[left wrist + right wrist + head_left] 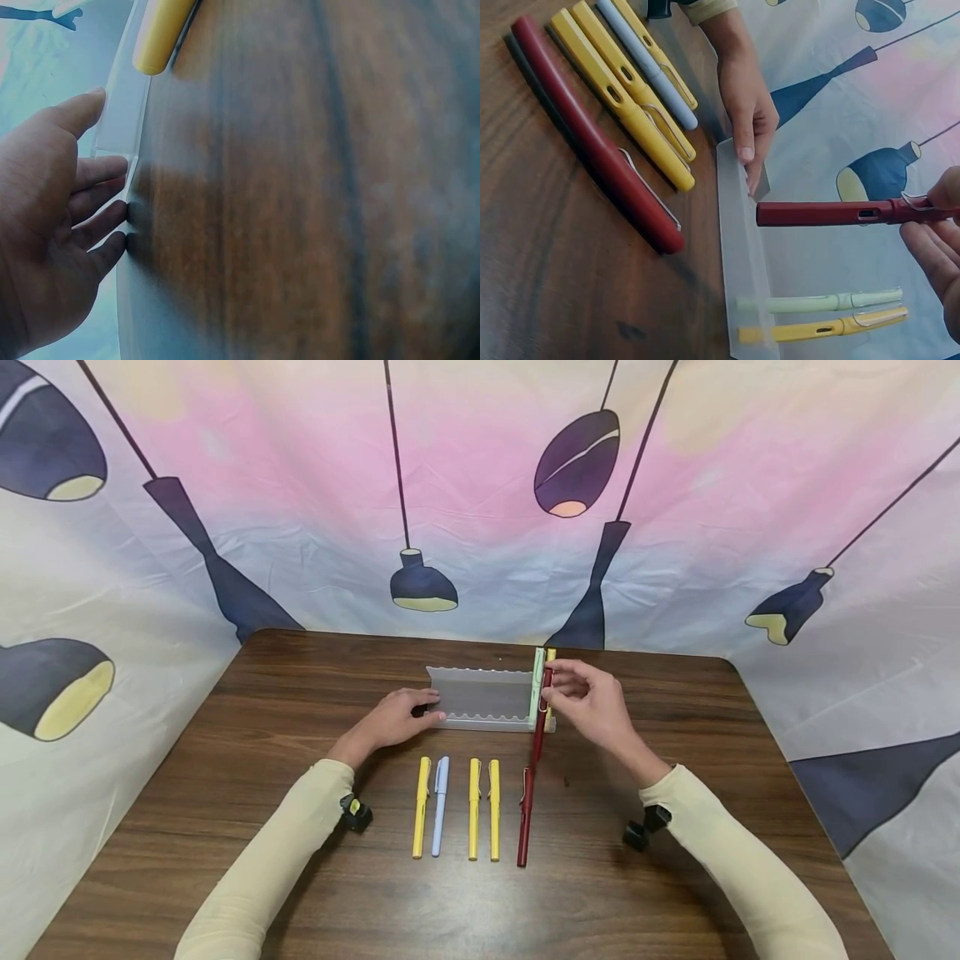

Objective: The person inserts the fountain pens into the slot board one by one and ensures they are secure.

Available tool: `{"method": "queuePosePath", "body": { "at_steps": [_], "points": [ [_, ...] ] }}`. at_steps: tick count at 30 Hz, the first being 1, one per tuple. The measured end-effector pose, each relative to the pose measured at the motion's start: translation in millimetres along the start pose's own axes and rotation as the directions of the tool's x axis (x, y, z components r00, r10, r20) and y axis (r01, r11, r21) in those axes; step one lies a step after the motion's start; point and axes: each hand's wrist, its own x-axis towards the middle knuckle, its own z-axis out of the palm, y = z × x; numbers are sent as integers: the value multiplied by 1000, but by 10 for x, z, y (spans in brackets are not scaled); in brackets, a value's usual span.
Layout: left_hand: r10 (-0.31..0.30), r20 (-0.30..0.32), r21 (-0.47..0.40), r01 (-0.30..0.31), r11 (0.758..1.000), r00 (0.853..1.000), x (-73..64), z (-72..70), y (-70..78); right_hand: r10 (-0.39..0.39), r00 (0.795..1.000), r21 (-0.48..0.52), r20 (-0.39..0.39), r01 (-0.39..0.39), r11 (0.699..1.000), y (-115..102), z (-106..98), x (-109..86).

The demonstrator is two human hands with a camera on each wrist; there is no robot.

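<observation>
A clear pen tray (480,722) with notched edges stands at the back of the table. My left hand (393,717) holds its left end, thumb at the front and fingers bent against the edge. My right hand (596,697) pinches a dark red fountain pen (817,213) near its clip, above the tray's right end. In the right wrist view that pen hangs apart from the tray. A light green pen (817,303) and a yellow pen (825,330) lie side by side in the tray at that end.
In front of the tray, pens lie on the wooden table (337,902): a yellow pen (422,810), a light blue pen (440,806), two more yellow pens (474,810) and another dark red pen (527,818). A printed cloth (480,502) hangs behind.
</observation>
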Motion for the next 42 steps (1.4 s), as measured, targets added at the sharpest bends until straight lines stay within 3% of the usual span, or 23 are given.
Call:
{"method": "queuePosePath", "body": {
  "at_steps": [11,31,42],
  "points": [
    [-9,-1,4,9,1000,1000,5,10,-9,-84,996,-25,21,85,996,81,7,235],
    [6,-6,2,-6,1000,1000,7,17,-1,-26,1000,8,-12,27,1000,226,139,435],
    [7,-6,5,-7,1000,1000,-1,3,10,-56,998,-3,-7,56,998,364,171,462]
  ]
}}
